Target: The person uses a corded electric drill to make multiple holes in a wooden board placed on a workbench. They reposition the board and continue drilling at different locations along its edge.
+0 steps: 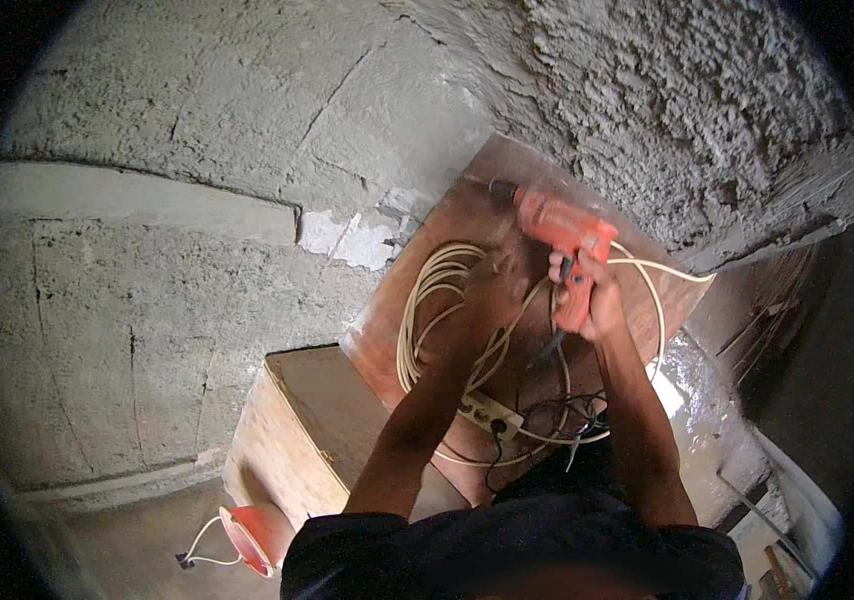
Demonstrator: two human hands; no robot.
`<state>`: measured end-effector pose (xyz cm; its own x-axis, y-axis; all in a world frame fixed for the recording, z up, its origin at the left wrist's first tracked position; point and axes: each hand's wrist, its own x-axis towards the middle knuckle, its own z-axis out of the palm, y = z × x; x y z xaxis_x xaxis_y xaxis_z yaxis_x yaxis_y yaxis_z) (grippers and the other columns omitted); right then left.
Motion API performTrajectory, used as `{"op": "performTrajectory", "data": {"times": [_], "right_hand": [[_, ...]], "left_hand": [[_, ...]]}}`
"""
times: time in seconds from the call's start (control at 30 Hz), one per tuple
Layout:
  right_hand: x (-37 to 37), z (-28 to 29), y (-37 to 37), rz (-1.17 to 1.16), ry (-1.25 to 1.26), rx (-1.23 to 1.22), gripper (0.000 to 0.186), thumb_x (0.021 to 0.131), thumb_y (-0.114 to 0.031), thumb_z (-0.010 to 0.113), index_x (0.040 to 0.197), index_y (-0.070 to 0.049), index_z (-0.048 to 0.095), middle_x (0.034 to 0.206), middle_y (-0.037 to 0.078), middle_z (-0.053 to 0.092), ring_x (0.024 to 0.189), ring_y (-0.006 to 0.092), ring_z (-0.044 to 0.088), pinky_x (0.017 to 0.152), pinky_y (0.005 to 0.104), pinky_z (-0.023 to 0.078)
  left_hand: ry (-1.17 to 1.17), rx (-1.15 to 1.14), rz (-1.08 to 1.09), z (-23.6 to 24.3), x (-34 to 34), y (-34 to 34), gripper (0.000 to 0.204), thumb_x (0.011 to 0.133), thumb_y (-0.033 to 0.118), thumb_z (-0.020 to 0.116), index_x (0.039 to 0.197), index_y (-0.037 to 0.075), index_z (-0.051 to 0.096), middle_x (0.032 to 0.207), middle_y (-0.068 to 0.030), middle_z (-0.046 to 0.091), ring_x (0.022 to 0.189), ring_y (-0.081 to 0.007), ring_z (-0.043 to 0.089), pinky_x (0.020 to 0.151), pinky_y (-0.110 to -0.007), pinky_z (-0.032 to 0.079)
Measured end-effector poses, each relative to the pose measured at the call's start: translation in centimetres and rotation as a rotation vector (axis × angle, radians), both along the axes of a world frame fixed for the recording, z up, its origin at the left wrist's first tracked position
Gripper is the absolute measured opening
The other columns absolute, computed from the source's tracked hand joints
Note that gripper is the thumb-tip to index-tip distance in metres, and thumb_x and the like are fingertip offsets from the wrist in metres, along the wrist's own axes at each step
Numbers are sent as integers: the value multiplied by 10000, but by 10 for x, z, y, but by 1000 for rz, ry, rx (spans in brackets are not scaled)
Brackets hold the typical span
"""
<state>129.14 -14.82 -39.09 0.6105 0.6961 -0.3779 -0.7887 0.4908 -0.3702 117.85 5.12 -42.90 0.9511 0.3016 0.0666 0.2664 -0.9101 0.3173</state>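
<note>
A red-orange power drill [563, 222] is held over a reddish-brown board, its dark chuck pointing to the upper left. Around its handle are the fingers of my right hand [597, 295], closed. Just left of the drill, my left hand [503, 275] is smeared by motion, so its fingers cannot be made out. A coil of cream cable [417, 315] lies on the board beside my left forearm. Farther down, between my arms, a white power strip [482, 408] has a black plug in it, and tangled dark cords [567, 405] lie to its right.
The brown board [387, 310] meets a cracked grey plaster wall [197, 110] on the left and a rough wall [687, 110] on the right. A box-like wooden piece [287, 430] stands at lower left, near an orange bucket [255, 538]. Several long pieces [782, 530] lean at lower right.
</note>
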Motion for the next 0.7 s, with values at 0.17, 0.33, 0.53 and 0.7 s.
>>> {"op": "performTrajectory", "data": {"times": [0.17, 0.33, 0.53, 0.7], "right_hand": [[38, -53, 59, -88, 175, 303, 412, 1082, -361, 608, 1318, -24, 587, 1049, 118, 727, 839, 218, 732, 579, 307, 596], [46, -97, 101, -164, 189, 382, 449, 1086, -399, 611, 1325, -21, 574, 1058, 143, 709, 858, 257, 725, 597, 325, 606], [64, -128, 95, -159, 103, 289, 485, 1082, -402, 621, 1358, -7, 564, 1089, 157, 699, 887, 273, 722, 615, 322, 616], [75, -137, 85, -74, 209, 293, 491, 1103, -347, 589, 1362, 68, 542, 1115, 208, 700, 896, 297, 724, 623, 319, 613]], "left_hand": [[-602, 550, -158, -107, 39, -4, 639, 981, 412, 661, 1522, 108, 510, 1515, -150, 536, 1369, -339, 537, 1182, -498, 406], [-357, 47, -72, -157, 28, -6, 488, 1017, 313, 603, 1392, 1, 595, 1462, -171, 585, 1378, -366, 538, 1148, -603, 407], [-393, 42, -77, -144, 34, -9, 495, 970, 353, 651, 1371, 63, 639, 1464, -305, 540, 1374, -495, 505, 1138, -687, 376], [-422, 199, -131, -115, 39, -2, 522, 933, 416, 700, 1347, 99, 669, 1481, -336, 516, 1398, -510, 484, 1146, -703, 365]]}}
